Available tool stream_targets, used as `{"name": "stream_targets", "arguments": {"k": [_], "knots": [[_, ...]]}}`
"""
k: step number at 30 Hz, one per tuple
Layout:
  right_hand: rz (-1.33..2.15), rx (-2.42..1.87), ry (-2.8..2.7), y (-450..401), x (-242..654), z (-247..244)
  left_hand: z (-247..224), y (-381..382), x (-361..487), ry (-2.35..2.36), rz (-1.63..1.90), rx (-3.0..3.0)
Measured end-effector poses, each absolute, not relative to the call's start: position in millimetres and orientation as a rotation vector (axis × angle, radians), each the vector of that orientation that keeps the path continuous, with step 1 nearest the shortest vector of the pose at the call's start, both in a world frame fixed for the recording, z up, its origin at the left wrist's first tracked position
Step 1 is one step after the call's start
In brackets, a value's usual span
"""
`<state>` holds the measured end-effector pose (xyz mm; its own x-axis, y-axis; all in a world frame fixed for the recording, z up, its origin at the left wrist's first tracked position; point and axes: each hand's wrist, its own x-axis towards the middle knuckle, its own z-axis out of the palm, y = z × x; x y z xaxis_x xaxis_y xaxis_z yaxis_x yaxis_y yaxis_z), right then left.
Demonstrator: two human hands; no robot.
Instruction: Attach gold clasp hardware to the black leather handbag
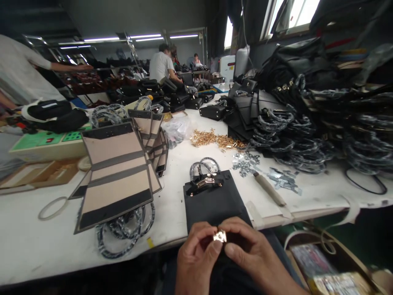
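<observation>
One small gold metal piece (pixel 220 236) sat between our fingertips, above our lap and just short of the table's (pixel 172 229) near edge. Our left hand (pixel 196 255) had thumb and forefinger clamped on its left side. Our right hand (pixel 250 249) curled round its right edge with thumb and fingertips close in; we could not tell whether those gripped or merely touched. The shiny face pointed up toward us, and the piece looked nearly square, so we could make out no clear long axis.

Just beyond our fingers lay a black bag panel (pixel 211 209), its long axis running away from us, far end leaning left. A strap with a gold clasp (pixel 206 185) crossed that end, its right tip farther off. Behind it we saw a wrapped handle (pixel 196 167). To the right of our fingers, a tan stick (pixel 270 189) slanted away leftward.
</observation>
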<state>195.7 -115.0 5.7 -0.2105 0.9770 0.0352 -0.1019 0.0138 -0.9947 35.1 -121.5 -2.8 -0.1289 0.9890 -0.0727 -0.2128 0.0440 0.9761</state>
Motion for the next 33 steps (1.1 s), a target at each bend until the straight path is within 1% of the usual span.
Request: {"name": "stream_targets", "arguments": {"k": [3,6,8,11,13,17,22,24,27,30,33], "knots": [[1.401,-0.969,-1.253,-107.8,189.4,2.4,-8.0,-114.7,34.7,1.179,1.341,0.908],[1.411,-1.029,-1.202,-96.5,184.3,0.7,-20.3,-106.9,26.4,1.216,1.329,1.016],[1.369,-1.097,-1.255,-84.8,182.8,-0.6,-30.7,-96.5,14.2,1.349,1.336,1.227],[1.207,-1.196,-1.428,-61.6,182.6,-4.6,-46.3,-69.7,-8.2,1.71,1.321,1.589],[1.124,-1.233,-1.542,-45.2,182.5,-8.7,-54.6,-47.7,-19.4,1.896,1.227,1.734],[1.087,-1.27,-1.646,-20.4,180.1,-14.9,-59.2,-10.7,-23.1,2.027,0.934,1.821],[1.128,-1.149,-1.679,-5.6,173.9,-12.3,-47.4,12.6,-14.8,2.125,0.822,1.728],[1.079,-1.132,-1.703,-0.1,172.8,-11.1,-44.3,18.8,-14.7,2.115,0.846,1.646],[0.901,-1.181,-1.717,11.1,178.5,-12.6,-42.7,26.8,-16.2,2.044,1.001,1.483],[0.768,-1.237,-1.787,24.3,193.7,-17.6,-40.0,31.9,-15.0,1.798,1.261,1.171],[0.684,-1.245,-1.925,35.3,209.6,-22.2,-34.6,33.3,-9.7,1.567,1.389,0.899]]}}
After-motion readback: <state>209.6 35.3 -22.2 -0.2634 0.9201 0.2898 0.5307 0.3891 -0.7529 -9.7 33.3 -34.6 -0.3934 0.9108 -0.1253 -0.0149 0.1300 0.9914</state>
